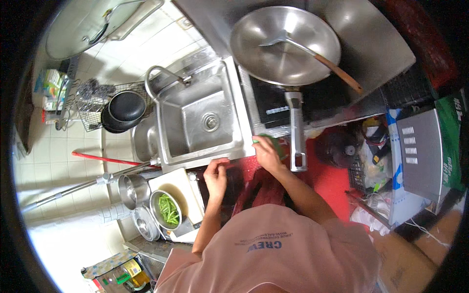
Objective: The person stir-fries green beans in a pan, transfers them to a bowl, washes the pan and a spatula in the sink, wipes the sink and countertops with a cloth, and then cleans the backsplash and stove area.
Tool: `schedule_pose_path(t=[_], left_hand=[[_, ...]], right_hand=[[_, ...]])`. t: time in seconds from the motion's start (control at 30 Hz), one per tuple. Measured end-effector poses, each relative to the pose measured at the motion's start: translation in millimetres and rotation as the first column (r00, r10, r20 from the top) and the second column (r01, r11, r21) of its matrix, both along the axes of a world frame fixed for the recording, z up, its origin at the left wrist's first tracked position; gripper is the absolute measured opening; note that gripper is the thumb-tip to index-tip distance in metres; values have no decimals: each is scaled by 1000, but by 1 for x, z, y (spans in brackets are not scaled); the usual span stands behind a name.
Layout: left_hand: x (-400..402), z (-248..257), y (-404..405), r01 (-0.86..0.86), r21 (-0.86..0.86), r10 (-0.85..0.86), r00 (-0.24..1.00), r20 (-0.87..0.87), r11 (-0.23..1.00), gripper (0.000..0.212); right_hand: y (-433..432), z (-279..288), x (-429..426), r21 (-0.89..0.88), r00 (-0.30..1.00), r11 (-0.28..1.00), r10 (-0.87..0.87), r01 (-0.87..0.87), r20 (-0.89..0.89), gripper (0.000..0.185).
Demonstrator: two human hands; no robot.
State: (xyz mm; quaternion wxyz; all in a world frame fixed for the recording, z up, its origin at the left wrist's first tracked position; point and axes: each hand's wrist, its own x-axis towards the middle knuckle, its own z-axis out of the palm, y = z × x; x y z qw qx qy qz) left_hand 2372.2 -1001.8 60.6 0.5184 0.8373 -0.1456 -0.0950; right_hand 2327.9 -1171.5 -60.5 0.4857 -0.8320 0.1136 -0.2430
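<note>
My right hand [269, 153] is at the front edge of the counter, between the sink and the wok handle, its fingers closed over a green cloth-like item [279, 145] that it partly hides. Left of it, my left hand [215, 179] hovers by the sink's front rim with curled fingers; whether it touches the rim is unclear. Before me lies a stainless steel sink [198, 121] with a drain and a curved faucet [150, 78]. On the black cooktop [269, 106] rests a steel wok [256, 55], with a wooden-handled spatula [335, 69] lying in it.
At left, a steel bowl of cut green vegetables [168, 210] stands by a cutting board [187, 194], beside a steel pot [132, 190]. A wire rack [88, 113] holds black pans [127, 106]. The wok handle [296, 128] juts past the counter edge. Boxes [421, 146] stand at right.
</note>
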Motion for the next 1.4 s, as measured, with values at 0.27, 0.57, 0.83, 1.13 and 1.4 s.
schedule_pose_path(t=[0.27, 0.57, 0.83, 1.13, 1.4], left_hand=[[8, -12, 60, -118, -161, 103, 990, -95, 980, 18], [43, -14, 110, -355, -323, 326, 935, -143, 877, 20], [86, -20, 148, -521, -406, 546, 835, -61, 751, 12], [86, -32, 25, -4, -488, -100, 977, -188, 873, 11], [34, -11, -64, 249, -489, -396, 891, -223, 836, 17]], right_hand=[[21, 31, 43, -98, 997, 994, 41, -48, -71, 27], [202, 7, 182, 345, 778, 739, 628, -579, -41, 32], [234, 3, 141, -6, 822, 823, 568, -569, -37, 31], [58, 40, 6, -67, 918, 998, -35, 9, -395, 60], [-110, 51, -154, 177, 636, 748, -386, 639, -668, 19]])
